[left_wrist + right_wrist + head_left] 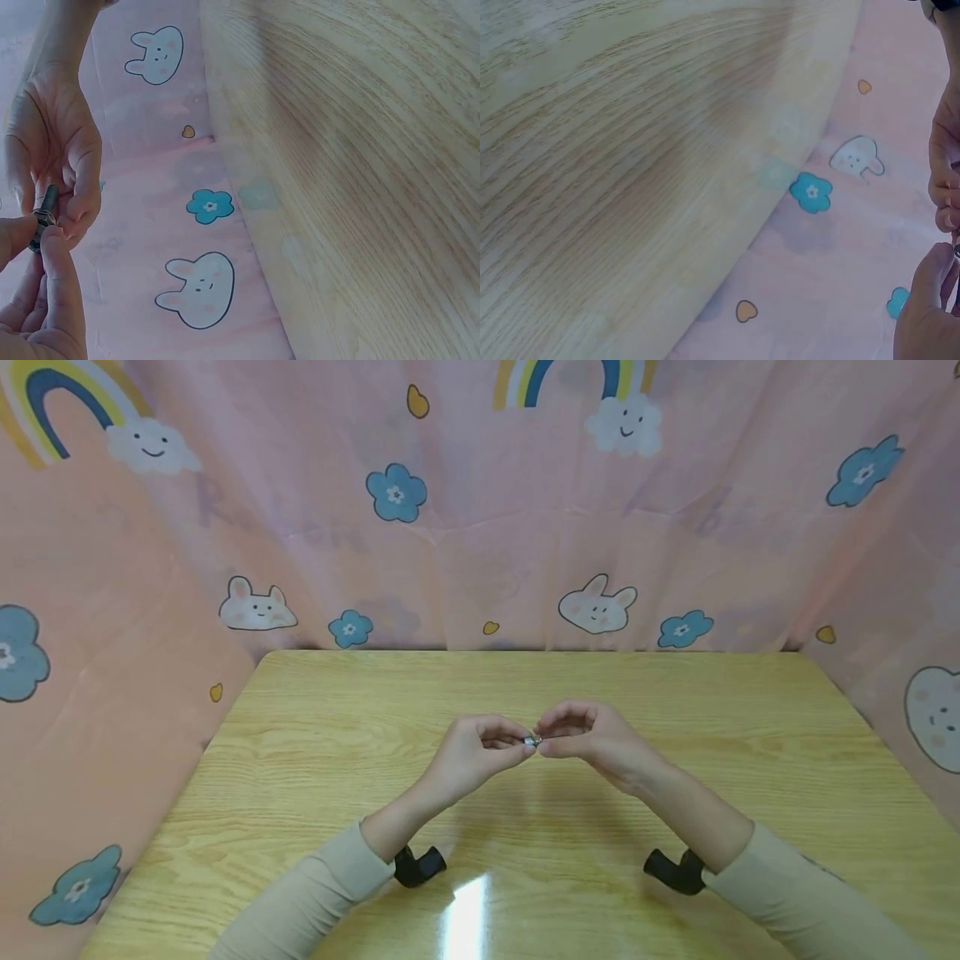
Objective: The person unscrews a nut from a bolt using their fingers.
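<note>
A small metal bolt (532, 741) is held between both hands above the table. In the left wrist view the threaded shank of the bolt (50, 199) points toward the right hand, with a wider hexagonal part at its other end. My left hand (480, 747) pinches this wider part between thumb and fingers. From the other side, my right hand (592, 739) has thumb and fingertips curled together at the shank's end. The fingers partly hide the bolt, so whether a separate nut sits on it is unclear. The right wrist view shows only a sliver of it.
Beneath the hands lies a light wood-grain table (337, 718). A pink patterned curtain (465, 568) hangs behind it and along both sides. Black devices (420, 866) are worn at both wrists, and a bright reflection lies on the tabletop near the front.
</note>
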